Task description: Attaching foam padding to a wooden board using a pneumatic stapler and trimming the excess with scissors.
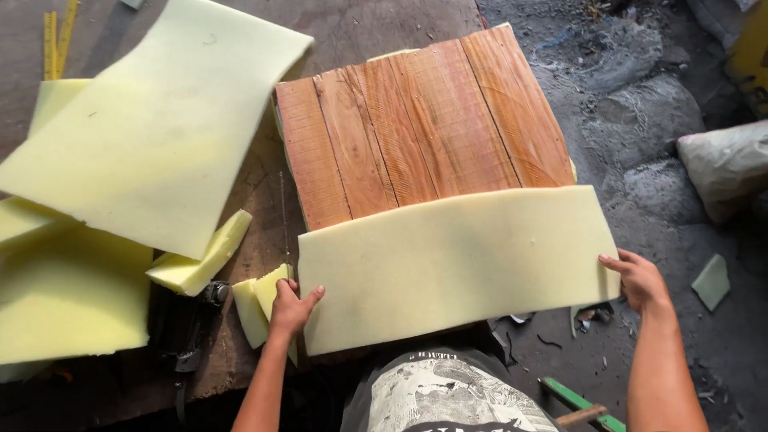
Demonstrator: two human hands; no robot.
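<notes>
Foam sheet (456, 264), pale yellow, gripped at both lower corners: left hand (292, 308) fingers curled onto its edge, right hand (640, 280) fingers closed over the opposite corner. Lying across near end of wooden plank panel (424, 128). Foam offcuts (200, 260) left, on workbench (352, 32).

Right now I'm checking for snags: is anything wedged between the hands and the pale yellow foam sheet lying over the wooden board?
Nothing visible. The left hand grips the pale yellow foam sheet at its left edge, the right hand at its right edge, both directly on the foam. The sheet lies straight on the plank wooden board.
</notes>
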